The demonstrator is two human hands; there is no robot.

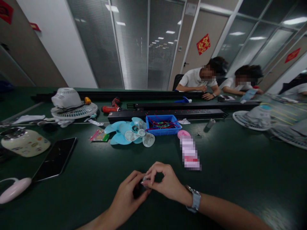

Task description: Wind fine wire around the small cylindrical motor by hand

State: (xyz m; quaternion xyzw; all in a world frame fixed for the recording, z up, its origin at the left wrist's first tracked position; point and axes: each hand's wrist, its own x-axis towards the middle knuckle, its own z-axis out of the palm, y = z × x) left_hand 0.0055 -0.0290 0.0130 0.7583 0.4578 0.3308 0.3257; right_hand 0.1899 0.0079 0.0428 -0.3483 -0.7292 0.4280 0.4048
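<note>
Apparently, the right hand (168, 183) pinches a small grey piece (145, 179) with narrowed fingers over the tabletop (230, 179); the left hand (128, 194) curves around it, its grip I cannot tell. Steady support and light pressure should prevent slipping.

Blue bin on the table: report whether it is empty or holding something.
It is holding something: a tangle of wires lies inside the blue bin, some reaching past its rim. How full, I cannot tell.
</note>
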